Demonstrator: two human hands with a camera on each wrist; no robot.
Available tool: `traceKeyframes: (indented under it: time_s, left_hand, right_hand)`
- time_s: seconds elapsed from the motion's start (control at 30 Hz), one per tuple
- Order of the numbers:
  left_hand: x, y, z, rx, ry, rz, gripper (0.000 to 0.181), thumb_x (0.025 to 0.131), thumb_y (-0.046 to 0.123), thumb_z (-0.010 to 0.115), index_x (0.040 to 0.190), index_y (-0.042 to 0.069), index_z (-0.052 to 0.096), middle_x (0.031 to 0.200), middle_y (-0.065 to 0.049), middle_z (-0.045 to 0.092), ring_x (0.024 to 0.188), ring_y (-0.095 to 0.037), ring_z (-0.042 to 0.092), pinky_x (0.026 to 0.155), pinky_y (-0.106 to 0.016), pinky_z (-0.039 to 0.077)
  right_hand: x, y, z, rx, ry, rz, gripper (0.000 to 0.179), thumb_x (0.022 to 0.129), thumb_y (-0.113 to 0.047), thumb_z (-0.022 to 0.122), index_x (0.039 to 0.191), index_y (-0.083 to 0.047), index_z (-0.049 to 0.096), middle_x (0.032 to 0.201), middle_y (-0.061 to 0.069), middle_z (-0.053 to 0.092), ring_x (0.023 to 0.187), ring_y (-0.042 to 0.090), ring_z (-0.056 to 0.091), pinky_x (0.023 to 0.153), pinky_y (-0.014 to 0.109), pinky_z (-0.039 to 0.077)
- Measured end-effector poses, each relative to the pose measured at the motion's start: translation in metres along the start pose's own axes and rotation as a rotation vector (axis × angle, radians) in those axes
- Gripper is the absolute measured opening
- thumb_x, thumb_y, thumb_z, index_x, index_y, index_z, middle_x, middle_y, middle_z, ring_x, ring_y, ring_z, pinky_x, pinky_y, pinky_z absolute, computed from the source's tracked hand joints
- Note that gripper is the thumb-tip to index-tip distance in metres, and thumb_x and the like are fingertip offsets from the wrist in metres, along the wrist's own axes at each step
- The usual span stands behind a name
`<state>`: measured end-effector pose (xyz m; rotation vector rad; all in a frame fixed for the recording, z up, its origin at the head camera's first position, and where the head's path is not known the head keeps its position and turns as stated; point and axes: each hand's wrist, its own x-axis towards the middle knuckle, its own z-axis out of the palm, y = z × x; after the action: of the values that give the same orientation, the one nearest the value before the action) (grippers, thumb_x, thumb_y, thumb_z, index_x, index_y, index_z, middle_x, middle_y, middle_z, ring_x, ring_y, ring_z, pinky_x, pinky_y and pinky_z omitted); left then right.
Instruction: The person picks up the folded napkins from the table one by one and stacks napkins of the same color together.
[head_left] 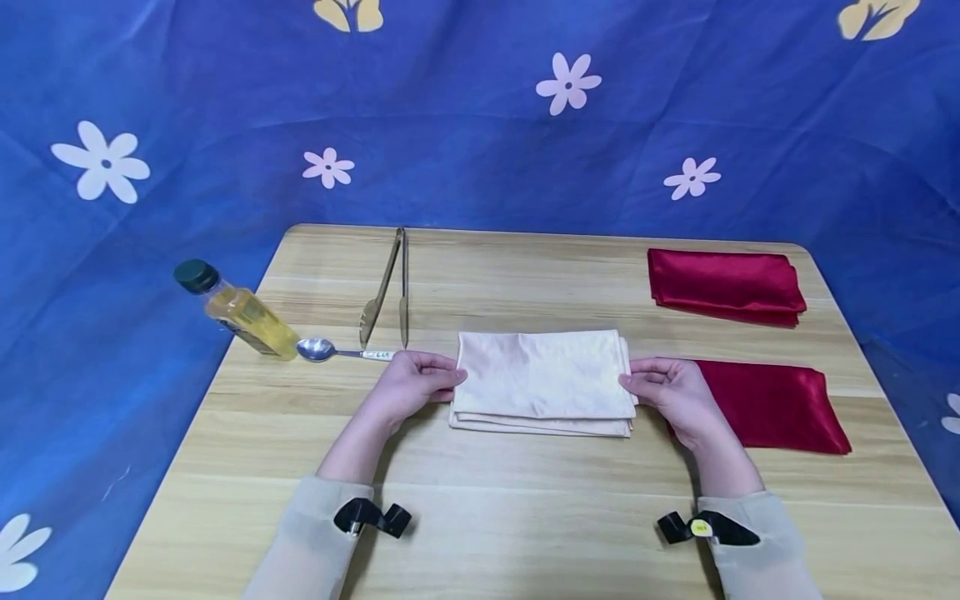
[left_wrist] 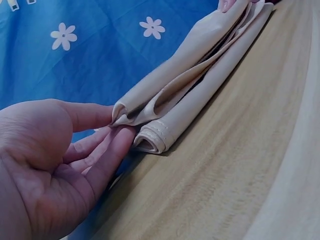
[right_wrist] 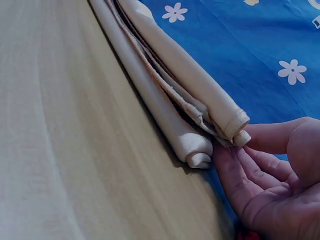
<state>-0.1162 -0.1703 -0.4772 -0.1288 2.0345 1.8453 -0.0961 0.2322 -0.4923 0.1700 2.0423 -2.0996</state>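
Cloth (head_left: 543, 375), apparently being straightened.
Left hand (head_left: 411, 386) and right hand (head_left: 678, 398) pinch opposite ends; the next move likely calls for even tension.

Smooth cream cloth (head_left: 543, 375), glossy red cloths (head_left: 772, 407) — satiny

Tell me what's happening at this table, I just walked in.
A person's left hand and right hand pinch opposite ends of a folded white cloth at the middle of the table. Two folded red cloths lie to the right: one farther back, the other partly hidden by the right hand. A bottle, a spoon and tongs are toward the left.
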Motion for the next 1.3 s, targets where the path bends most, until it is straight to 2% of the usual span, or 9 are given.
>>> traceKeyframes:
  time_s: [0.2,0.33,0.43,0.57,0.77,0.97,1.2,1.3]
  left_hand:
    - [0.002,0.004,-0.001,0.023,-0.023,-0.016,0.036,0.093,0.009,0.083,0.119,-0.012,0.07,0.109,-0.018,0.077,0.094,-0.022,0.076,0.084,-0.034,0.064]
    - [0.009,0.007,-0.003,0.027,-0.007,-0.015,0.038,0.095,0.017,0.083,0.119,-0.009,0.072,0.114,-0.019,0.076,0.098,-0.025,0.075,0.087,-0.036,0.063]
    - [0.011,0.009,-0.003,0.029,0.013,-0.013,0.037,0.096,0.014,0.081,0.12,-0.011,0.07,0.115,-0.02,0.075,0.096,-0.024,0.075,0.087,-0.036,0.064]
    - [0.011,0.009,-0.001,0.036,0.023,-0.031,0.034,0.094,0.006,0.082,0.121,-0.011,0.07,0.112,-0.02,0.076,0.092,-0.022,0.075,0.085,-0.035,0.064]
    - [0.012,0.004,-0.003,0.042,0.042,-0.04,0.034,0.092,0.005,0.083,0.12,-0.01,0.07,0.107,-0.018,0.077,0.089,-0.021,0.076,0.082,-0.033,0.065]
    - [0.018,0.001,-0.005,0.043,0.032,-0.043,0.033,0.093,0.003,0.081,0.12,-0.012,0.07,0.106,-0.019,0.077,0.087,-0.021,0.076,0.082,-0.033,0.064]
    - [0.016,0.001,-0.006,0.042,0.03,-0.027,0.037,0.091,0.008,0.085,0.121,-0.009,0.07,0.109,-0.019,0.077,0.096,-0.025,0.076,0.086,-0.034,0.064]
    - [0.013,0.0,-0.008,0.089,0.025,0.003,0.041,0.09,0.012,0.087,0.123,-0.006,0.071,0.11,-0.017,0.077,0.101,-0.025,0.076,0.088,-0.032,0.063]
  right_hand:
    - [0.001,-0.008,0.001,-0.121,0.012,0.038,0.042,0.092,-0.002,0.082,0.124,0.018,0.064,0.095,0.008,0.079,0.084,0.011,0.074,0.075,0.027,0.064]
    - [0.004,-0.017,0.001,-0.181,0.025,0.057,0.049,0.095,-0.01,0.082,0.131,0.016,0.062,0.105,0.013,0.078,0.086,0.012,0.075,0.077,0.029,0.064]
    - [0.006,-0.02,0.002,-0.224,0.039,0.077,0.049,0.096,-0.014,0.081,0.132,0.014,0.063,0.107,0.014,0.078,0.087,0.011,0.074,0.077,0.029,0.064]
    - [0.004,-0.018,0.002,-0.259,0.052,0.093,0.044,0.095,-0.011,0.081,0.128,0.013,0.065,0.103,0.012,0.078,0.084,0.011,0.073,0.074,0.029,0.065]
    - [0.005,-0.011,0.0,-0.26,0.024,0.06,0.04,0.094,-0.007,0.081,0.124,0.015,0.065,0.098,0.013,0.077,0.082,0.011,0.073,0.074,0.029,0.065]
    - [0.005,-0.009,-0.003,-0.264,0.031,0.083,0.039,0.095,-0.006,0.08,0.123,0.015,0.065,0.098,0.012,0.078,0.082,0.011,0.073,0.074,0.028,0.064]
    - [0.007,-0.013,-0.003,-0.281,0.002,0.076,0.042,0.094,-0.008,0.082,0.125,0.015,0.065,0.104,0.016,0.077,0.085,0.012,0.073,0.076,0.029,0.064]
    - [0.006,-0.015,-0.003,-0.299,0.001,0.074,0.043,0.093,-0.008,0.084,0.125,0.014,0.066,0.106,0.018,0.077,0.086,0.013,0.073,0.076,0.027,0.064]
